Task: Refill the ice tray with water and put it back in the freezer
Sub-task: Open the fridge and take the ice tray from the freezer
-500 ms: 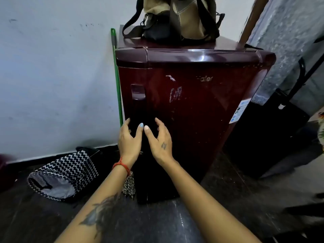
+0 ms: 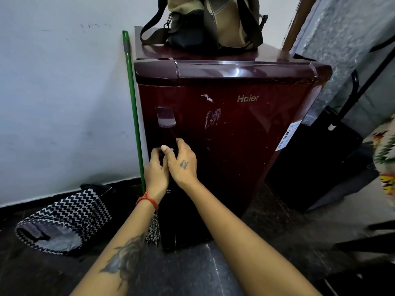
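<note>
A small dark-red glossy single-door fridge (image 2: pixel 230 133) with a gold "Haier" mark stands upright on the dark floor (image 2: pixel 192 274), its long axis vertical and its shut door facing the viewer. Its recessed vertical door handle (image 2: pixel 166 124) runs down the left edge of the door. The ice tray is not in view.

Both hands meet at the lower end of that handle. The left hand (image 2: pixel 155 173), with a red thread band at the wrist, has its fingers curled in around the door's left edge at the handle. The right hand (image 2: pixel 181 162), with a small tattoo on its back, lies just beside and touching the left, its fingers bent onto the handle strip; whether they truly grip it I cannot tell.

On top of the fridge sits a tan and black fabric bag (image 2: pixel 209 22) with straps. A green stick handle (image 2: pixel 132 107) leans against the white wall just left of the fridge. On the floor at near left lies a black-and-white zigzag-patterned cloth bag (image 2: pixel 64 221).
</note>
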